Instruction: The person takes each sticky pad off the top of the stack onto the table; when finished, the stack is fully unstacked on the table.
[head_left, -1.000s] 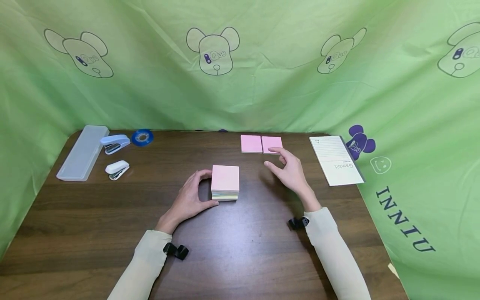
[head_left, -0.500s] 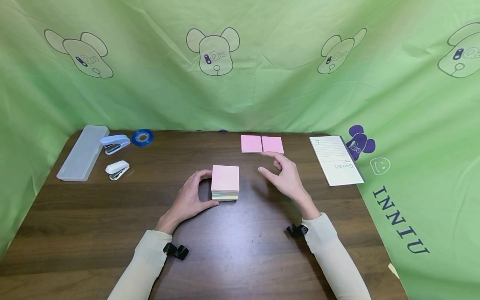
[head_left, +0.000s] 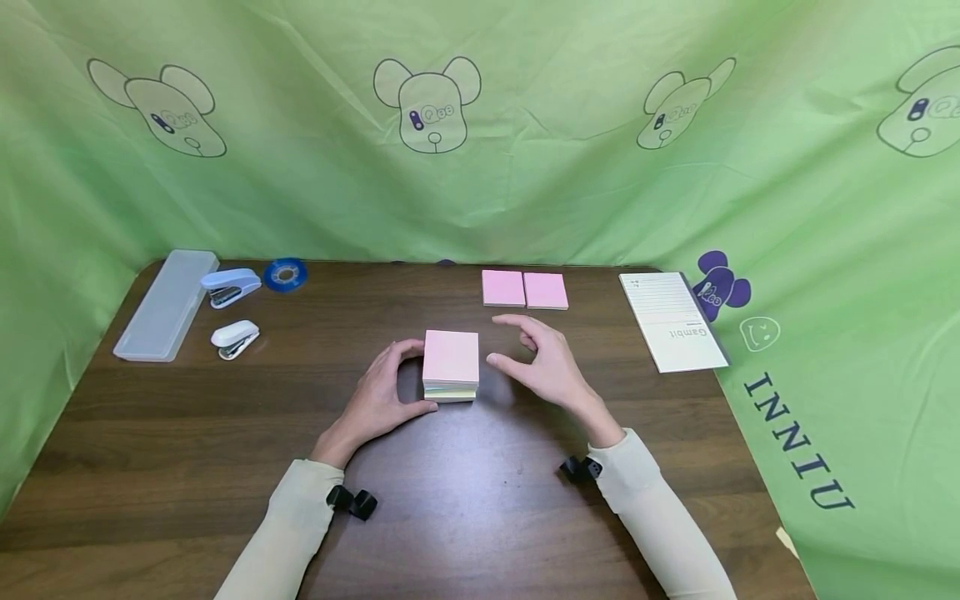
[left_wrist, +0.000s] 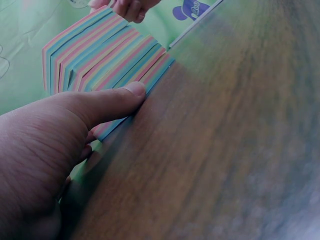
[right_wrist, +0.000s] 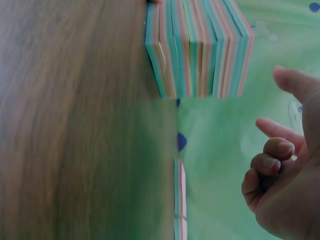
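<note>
A tall stack of sticky note pads (head_left: 451, 358) stands mid-table, pink on top, its sides striped pink, blue and yellow in both wrist views. My left hand (head_left: 373, 398) grips its left side, the thumb (left_wrist: 117, 102) at the near face low down and the fingers behind. Just right of the stack hovers my right hand (head_left: 549, 367), holding nothing. Its thumb and index finger are spread apart toward the stack, and the other fingers curl in. Two thin pink sticky note pads (head_left: 503, 288) lie side by side behind that hand.
At the back left are a translucent case (head_left: 167, 307), a blue stapler (head_left: 231, 286), a white stapler (head_left: 235, 338) and a blue tape roll (head_left: 285, 275). A lined notepad (head_left: 672, 321) lies at the right edge. Green printed cloth (head_left: 480, 200) hangs behind the table.
My right hand has drawn away from the right pink pad, moving left and nearer toward the stack. The left hand and the stack have stayed in place.
</note>
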